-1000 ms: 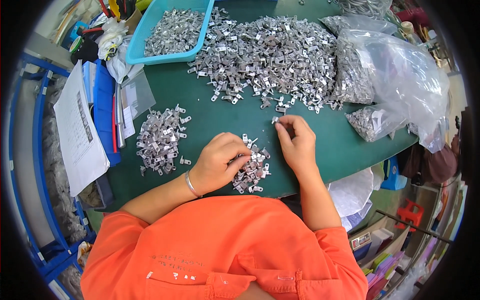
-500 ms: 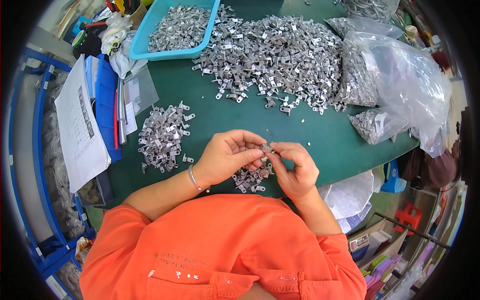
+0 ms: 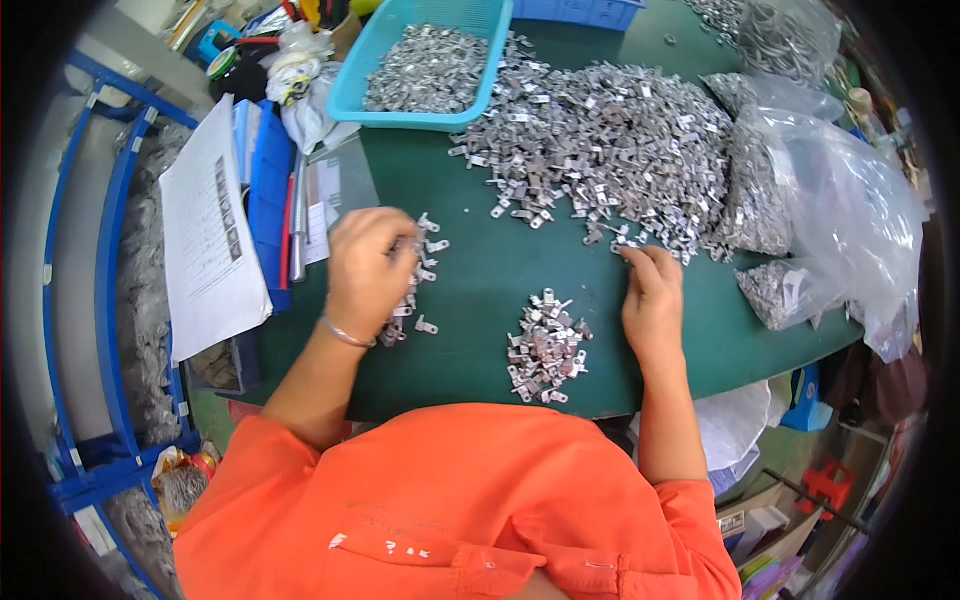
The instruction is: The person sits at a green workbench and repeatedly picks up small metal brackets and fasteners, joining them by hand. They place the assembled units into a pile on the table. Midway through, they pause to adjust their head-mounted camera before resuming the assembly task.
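Note:
My left hand (image 3: 370, 268) is over the left pile of small metal brackets (image 3: 425, 262), covering most of it. Its fingers are curled in, slightly blurred, and what lies between them cannot be made out. My right hand (image 3: 654, 300) reaches the lower edge of the large heap of metal brackets (image 3: 620, 150). Thumb and forefinger pinch together there at a small bracket (image 3: 620, 241). Between my hands, nearer my body, sits a smaller pile of brackets (image 3: 546, 350) on the green table (image 3: 480, 300).
A turquoise basket (image 3: 400, 119) of small metal parts stands behind the left pile. Clear plastic bags (image 3: 830, 190) with metal parts lie at the right. Paper sheets (image 3: 210, 240) lean on a blue holder (image 3: 265, 190) at the left. A blue crate (image 3: 590, 12) is at the back.
My hands were together over the near pile, holding a small bracket. They have parted: the left to the left pile, the right to the large heap's edge. The view has shifted.

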Available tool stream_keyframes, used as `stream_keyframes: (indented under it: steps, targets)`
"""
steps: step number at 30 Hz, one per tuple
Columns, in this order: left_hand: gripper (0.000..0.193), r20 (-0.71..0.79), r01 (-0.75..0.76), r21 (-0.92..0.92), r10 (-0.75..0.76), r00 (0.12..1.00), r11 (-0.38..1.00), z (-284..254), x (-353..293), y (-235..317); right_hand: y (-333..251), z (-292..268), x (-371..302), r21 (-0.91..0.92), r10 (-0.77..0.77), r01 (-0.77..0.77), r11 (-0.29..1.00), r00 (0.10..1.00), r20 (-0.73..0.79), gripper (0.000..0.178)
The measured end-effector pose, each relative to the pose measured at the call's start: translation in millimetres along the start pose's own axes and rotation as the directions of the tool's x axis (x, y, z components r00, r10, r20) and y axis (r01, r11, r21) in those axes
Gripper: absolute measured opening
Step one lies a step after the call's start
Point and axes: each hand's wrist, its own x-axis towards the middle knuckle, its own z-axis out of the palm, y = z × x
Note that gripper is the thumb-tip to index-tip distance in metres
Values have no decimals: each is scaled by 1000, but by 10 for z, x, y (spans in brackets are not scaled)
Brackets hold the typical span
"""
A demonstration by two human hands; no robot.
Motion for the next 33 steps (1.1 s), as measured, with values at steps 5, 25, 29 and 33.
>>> stream_keyframes:
  steps: [5, 25, 29, 33]
  targets:
    - [10, 101, 106, 77, -113, 988, 991, -134, -101, -155, 76, -14, -3, 158, 79, -89, 983, 995, 68, 25]
    - [13, 232, 241, -367, -162, 959, 898, 96, 36, 388, -322, -92, -236, 777, 283, -320, 541, 940, 190, 14]
    - [16, 808, 812, -574, -83, 583, 108, 394, -72, 781, -521, -132, -172, 470, -340, 338, 816, 937, -83, 29]
    - [11, 714, 722, -687, -113, 691, 79, 585, -236, 780, -484, -109, -153, 455, -276, 263, 851, 960, -40, 27]
